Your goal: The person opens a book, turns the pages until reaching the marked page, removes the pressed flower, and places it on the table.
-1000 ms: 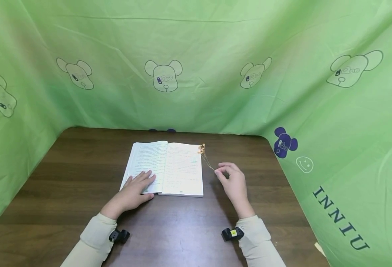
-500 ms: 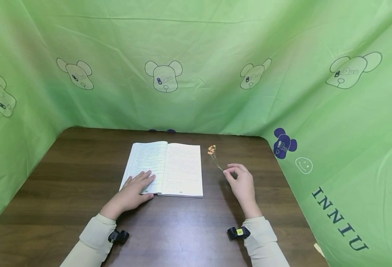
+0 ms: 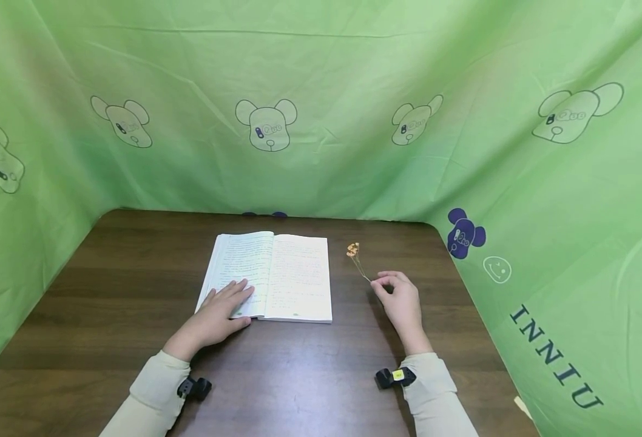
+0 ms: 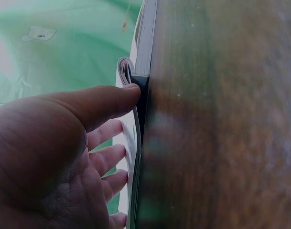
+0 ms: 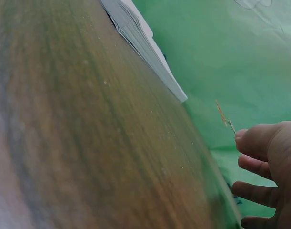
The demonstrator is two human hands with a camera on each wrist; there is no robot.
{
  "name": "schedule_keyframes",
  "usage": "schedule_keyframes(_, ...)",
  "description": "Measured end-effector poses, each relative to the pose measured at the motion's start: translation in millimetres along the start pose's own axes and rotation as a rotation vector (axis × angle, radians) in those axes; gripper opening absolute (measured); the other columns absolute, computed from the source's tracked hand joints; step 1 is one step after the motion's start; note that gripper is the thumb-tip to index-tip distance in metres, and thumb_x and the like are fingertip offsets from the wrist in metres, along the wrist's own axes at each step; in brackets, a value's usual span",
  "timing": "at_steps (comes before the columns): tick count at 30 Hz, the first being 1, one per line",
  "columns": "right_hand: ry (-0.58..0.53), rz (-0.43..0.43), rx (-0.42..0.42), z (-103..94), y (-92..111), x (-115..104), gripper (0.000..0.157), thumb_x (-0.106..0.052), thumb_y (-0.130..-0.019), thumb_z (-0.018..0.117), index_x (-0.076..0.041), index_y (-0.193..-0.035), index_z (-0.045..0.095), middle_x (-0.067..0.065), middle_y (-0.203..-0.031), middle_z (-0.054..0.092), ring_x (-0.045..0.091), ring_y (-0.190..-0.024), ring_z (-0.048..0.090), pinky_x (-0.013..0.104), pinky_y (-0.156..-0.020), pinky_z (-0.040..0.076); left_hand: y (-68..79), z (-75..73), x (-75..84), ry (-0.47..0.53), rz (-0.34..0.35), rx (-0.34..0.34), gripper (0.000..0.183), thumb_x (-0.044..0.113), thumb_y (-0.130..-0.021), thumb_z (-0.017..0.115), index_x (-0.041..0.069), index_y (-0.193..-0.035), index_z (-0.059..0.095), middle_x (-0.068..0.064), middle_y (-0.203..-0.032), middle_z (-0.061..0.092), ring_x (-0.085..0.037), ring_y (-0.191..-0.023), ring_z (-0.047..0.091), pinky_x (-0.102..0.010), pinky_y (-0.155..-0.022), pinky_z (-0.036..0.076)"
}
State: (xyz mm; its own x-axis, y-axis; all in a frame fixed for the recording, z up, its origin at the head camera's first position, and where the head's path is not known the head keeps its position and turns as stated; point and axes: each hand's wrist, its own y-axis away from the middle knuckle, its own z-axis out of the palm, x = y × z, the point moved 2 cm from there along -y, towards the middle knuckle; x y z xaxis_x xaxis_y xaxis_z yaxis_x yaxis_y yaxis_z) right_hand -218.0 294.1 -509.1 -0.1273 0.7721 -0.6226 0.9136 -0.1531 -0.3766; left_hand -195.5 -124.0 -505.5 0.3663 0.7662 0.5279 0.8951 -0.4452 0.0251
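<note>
An open book [image 3: 299,279] with printed pages lies on the wooden table. My left hand [image 3: 217,318] rests on the lower part of its left page, fingers spread; in the left wrist view the thumb [image 4: 112,101] is at the book's lower edge by the spine. To the right of the book, my right hand [image 3: 401,303] pinches the thin stem of a small dried flower sprig [image 3: 353,250] between thumb and index finger. Its orange blossoms point away from me, toward the back. In the right wrist view the sprig [image 5: 221,113] shows edge-on beyond the thumb tip.
The brown wooden table [image 3: 299,376] spreads around the book. A green curtain [image 3: 321,176] with bear drawings hangs along its back and sides. Black wrist cameras sit on both sleeves.
My right hand has moved right with the dried flower sprig, whose blossoms were over the book's right page edge and are now beside the book. My left hand has stayed put.
</note>
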Motion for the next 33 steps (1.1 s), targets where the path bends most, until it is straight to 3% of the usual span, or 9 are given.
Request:
schedule_keyframes(10,0.018,0.044,-0.062,4.4,0,7,0.015,-0.021,-0.090,0.080,-0.006,-0.086,0.078,0.008,-0.115,0.074,0.030,-0.114,0.067,0.046,-0.101,0.047,0.1,0.9,0.2,-0.006,0.006,-0.004,0.068,0.030,-0.098,0.070,0.011,-0.157,0.043,-0.014,-0.166,0.032,-0.039,-0.155,0.024,-0.071,-0.119,0.013)
schedule_keyframes(19,0.059,0.012,-0.115,7.6,1,9,0.013,-0.021,-0.089,0.079,-0.008,-0.086,0.079,0.011,-0.119,0.072,0.035,-0.119,0.060,0.057,-0.109,0.030,-1.5,3.5,-2.0,-0.005,0.001,-0.012,0.070,0.031,-0.097,0.071,0.011,-0.158,0.042,-0.013,-0.167,0.030,-0.038,-0.156,0.022,-0.069,-0.120,0.011)
schedule_keyframes(33,0.078,0.016,-0.134,10.9,3,13,0.010,-0.021,-0.088,0.081,-0.012,-0.084,0.079,0.010,-0.122,0.071,0.035,-0.123,0.057,0.056,-0.109,0.026,-0.8,4.1,-2.3,-0.003,-0.012,-0.030,0.071,0.030,-0.097,0.070,0.012,-0.159,0.039,-0.012,-0.168,0.028,-0.038,-0.156,0.019,-0.069,-0.120,0.009)
